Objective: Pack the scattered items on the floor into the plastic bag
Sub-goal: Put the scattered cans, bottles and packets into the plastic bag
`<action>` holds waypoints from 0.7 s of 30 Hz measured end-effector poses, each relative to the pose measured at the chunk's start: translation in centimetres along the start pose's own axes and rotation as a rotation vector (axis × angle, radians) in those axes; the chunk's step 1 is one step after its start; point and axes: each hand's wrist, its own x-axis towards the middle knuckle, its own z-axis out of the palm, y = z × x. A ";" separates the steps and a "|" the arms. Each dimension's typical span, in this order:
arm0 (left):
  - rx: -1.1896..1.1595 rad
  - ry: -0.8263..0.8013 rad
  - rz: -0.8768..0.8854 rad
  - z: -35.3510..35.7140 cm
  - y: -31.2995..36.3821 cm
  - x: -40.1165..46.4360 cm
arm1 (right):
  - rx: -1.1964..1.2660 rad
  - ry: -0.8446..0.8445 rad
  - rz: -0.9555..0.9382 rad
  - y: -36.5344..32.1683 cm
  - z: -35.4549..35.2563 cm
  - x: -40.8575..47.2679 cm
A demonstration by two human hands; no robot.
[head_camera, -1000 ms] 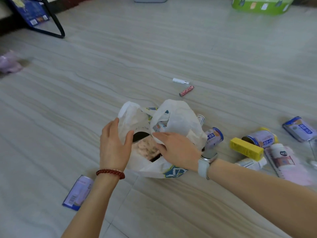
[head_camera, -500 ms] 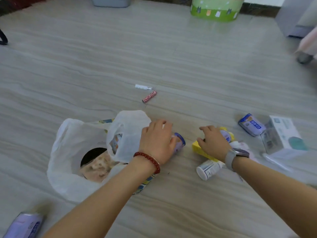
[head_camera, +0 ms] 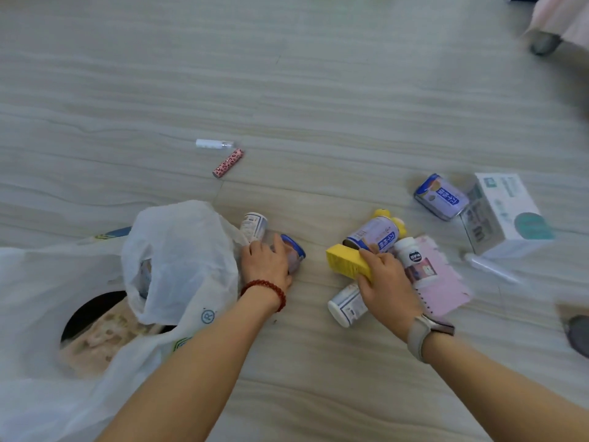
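On pale striped floor (head_camera: 318,90), plastic bag (head_camera: 178,250) lies.

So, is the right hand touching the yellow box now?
Touching. The head view shows the right hand lying over the near end of the yellow box, its fingers curled on the box's top edge.

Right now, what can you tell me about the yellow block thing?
The yellow block is a long box shape, bright yellow with a slightly rough, sponge-like look. It lies slanted on the floor among the scattered items. The right hand grips its near end, fingers curled over it. A purple-and-blue can lies right behind it, and a white bottle lies just in front.
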 end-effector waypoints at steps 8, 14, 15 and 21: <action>-0.502 0.301 0.033 -3.0 -1.1 -3.6 | 0.403 0.239 0.019 -2.7 -3.0 -1.1; -1.013 0.424 0.025 -8.2 -7.3 -9.2 | 0.618 0.306 -0.074 -8.4 -4.8 -2.1; -1.011 0.445 -0.020 -8.3 -8.9 -10.1 | 0.631 0.293 -0.102 -9.6 -4.7 -2.2; -0.700 0.482 -0.369 -5.3 -18.1 -14.9 | 0.553 0.114 -0.307 -17.1 -1.7 -3.3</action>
